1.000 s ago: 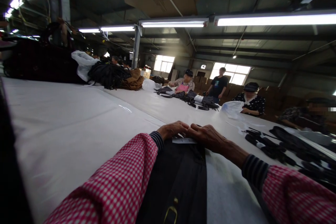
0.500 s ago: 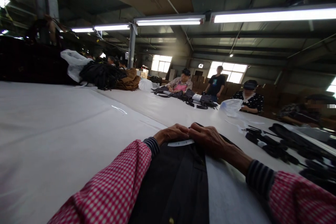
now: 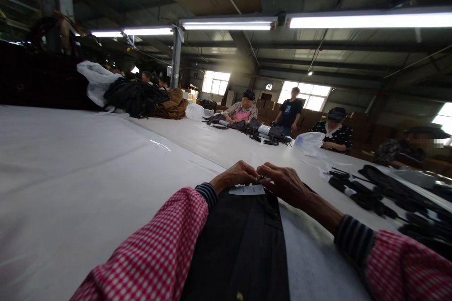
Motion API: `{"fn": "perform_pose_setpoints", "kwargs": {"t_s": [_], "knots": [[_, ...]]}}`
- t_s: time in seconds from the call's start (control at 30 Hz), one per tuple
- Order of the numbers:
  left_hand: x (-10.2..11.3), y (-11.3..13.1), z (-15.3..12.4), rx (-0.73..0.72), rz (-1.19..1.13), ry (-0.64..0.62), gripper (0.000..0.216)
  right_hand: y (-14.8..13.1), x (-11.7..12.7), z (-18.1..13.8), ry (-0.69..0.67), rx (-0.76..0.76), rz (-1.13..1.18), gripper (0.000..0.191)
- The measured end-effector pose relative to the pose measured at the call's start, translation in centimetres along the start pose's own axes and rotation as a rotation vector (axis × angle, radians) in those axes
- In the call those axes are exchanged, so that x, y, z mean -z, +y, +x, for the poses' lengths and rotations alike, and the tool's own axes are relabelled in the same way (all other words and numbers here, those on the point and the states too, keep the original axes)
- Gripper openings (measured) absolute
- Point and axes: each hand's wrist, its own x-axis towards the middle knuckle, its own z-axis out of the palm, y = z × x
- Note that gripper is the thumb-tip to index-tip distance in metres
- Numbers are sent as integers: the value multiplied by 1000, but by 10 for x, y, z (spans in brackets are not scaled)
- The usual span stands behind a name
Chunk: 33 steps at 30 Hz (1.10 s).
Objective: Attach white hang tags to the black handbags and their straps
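A flat black fabric bag point(image 3: 238, 244) lies before me on the table, a small yellow metal piece near its close end. At its far end a white paper tag point(image 3: 247, 190) rests against the dark cloth. My left hand point(image 3: 237, 174) is closed in a pinch just above the tag. From the other side my right hand point(image 3: 284, 182) meets it, thumb and fingers pinched together. Between the fingertips shows a small, shiny bit, too small to name. Whitish sheet material point(image 3: 318, 254) lies along the bag's right side.
The white tabletop point(image 3: 88, 174) stretches away to the left. Black straps point(image 3: 353, 193) lie at the right. Farther back are dark bags point(image 3: 270, 134), a clear plastic bag point(image 3: 310, 143), a brown bag point(image 3: 174, 106) and a black heap point(image 3: 136, 96). Several people stand or work across the table.
My fingertips have drawn slightly apart, and a small shiny bit now shows between them. The tag shows more of its face and sits slightly farther right.
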Motion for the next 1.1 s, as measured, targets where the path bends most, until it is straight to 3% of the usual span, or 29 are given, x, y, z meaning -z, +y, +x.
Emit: {"fn": "perform_pose_setpoints", "kwargs": {"t_s": [0.23,0.5,0.73,0.97,1.1], "knots": [[21,25,-5,37,123,-20,26,-3,7,7,-39,-119,194,24],[35,39,-5,-17,192,80,17,2,9,26,-59,-406,616,16],[26,42,-2,-1,119,114,18,-2,-7,30,-29,-487,948,19],[22,40,-6,50,-39,42,35,-5,-7,22,71,-606,1032,18],[17,35,-3,60,17,-27,38,2,-7,20,96,-628,1040,22]]}}
